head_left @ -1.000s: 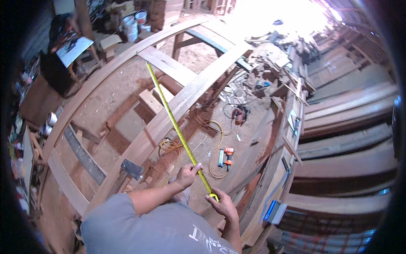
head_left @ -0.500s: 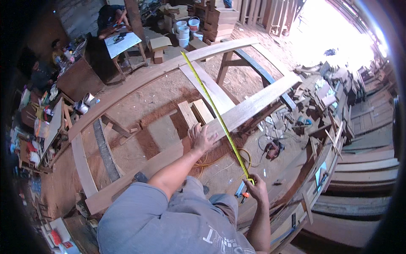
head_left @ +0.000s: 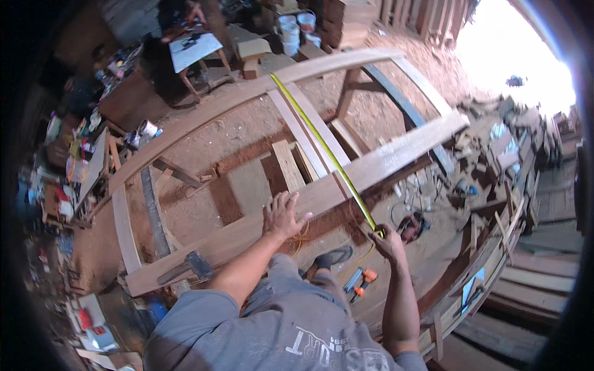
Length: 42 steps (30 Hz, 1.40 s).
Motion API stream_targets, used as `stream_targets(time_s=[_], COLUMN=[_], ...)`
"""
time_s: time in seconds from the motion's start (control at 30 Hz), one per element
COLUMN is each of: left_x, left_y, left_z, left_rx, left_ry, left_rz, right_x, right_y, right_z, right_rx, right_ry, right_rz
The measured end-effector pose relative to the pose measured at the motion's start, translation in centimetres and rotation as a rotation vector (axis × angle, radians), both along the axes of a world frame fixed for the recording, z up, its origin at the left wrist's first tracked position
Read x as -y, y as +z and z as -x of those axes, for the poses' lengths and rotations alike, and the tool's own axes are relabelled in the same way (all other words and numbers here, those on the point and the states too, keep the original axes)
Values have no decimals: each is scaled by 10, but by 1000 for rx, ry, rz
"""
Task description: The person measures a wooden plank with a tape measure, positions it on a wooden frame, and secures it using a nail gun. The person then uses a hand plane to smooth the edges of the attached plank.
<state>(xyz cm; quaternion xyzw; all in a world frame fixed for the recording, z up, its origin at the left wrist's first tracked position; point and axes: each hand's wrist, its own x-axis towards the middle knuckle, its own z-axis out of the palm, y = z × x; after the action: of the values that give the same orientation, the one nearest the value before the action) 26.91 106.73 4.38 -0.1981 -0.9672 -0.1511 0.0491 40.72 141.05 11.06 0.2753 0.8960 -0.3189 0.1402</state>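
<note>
My right hand (head_left: 388,242) is closed on the case of a tape measure, just past the near edge of the wooden frame. Its yellow blade (head_left: 315,133) runs straight across the near board (head_left: 396,153) and over the crosspieces to the far curved board (head_left: 247,93). My left hand (head_left: 283,216) lies on the near board with its fingers spread, left of the blade. A hammer (head_left: 197,264) rests on that board beside my left forearm. Below the board, near my foot, an orange and blue power tool (head_left: 362,281) lies on the floor.
Dark trestles (head_left: 405,102) support the frame. Wood offcuts (head_left: 507,133) are heaped at right, near stacked boards (head_left: 538,278). A cluttered bench (head_left: 93,164) stands at left. White buckets (head_left: 289,34), a small table (head_left: 195,51) and another person (head_left: 179,15) are at the back.
My right hand has come closer to the near board with the tape case. My left hand has slid left along the board, away from the blade. The whole view has shifted.
</note>
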Motion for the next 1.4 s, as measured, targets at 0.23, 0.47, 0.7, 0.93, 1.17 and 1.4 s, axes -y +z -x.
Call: stream_targets(time_s=[0.23,0.47,0.7,0.93,1.17,1.4], left_x=[-9,-18,-20,-15,-18,-23], left_y=[-4,1,1,-11,-6,3], left_z=[6,10,13,12,12,15], left_rx=[14,9,-6,26,17,29], left_ry=[-17,-52,-68,-47,-44,-38], left_rz=[92,84,87,34,65,92], right_x=[-11,-4,-1,-4,-33,-160], right_y=[-9,-9,-9,-13,-21,-11], right_z=[-13,-17,-16,-21,-6,50], right_rx=[-30,-51,-33,-102,-81,-228], right_ry=[36,4,18,52,2,-208], right_rz=[31,27,-31,-24,222,71])
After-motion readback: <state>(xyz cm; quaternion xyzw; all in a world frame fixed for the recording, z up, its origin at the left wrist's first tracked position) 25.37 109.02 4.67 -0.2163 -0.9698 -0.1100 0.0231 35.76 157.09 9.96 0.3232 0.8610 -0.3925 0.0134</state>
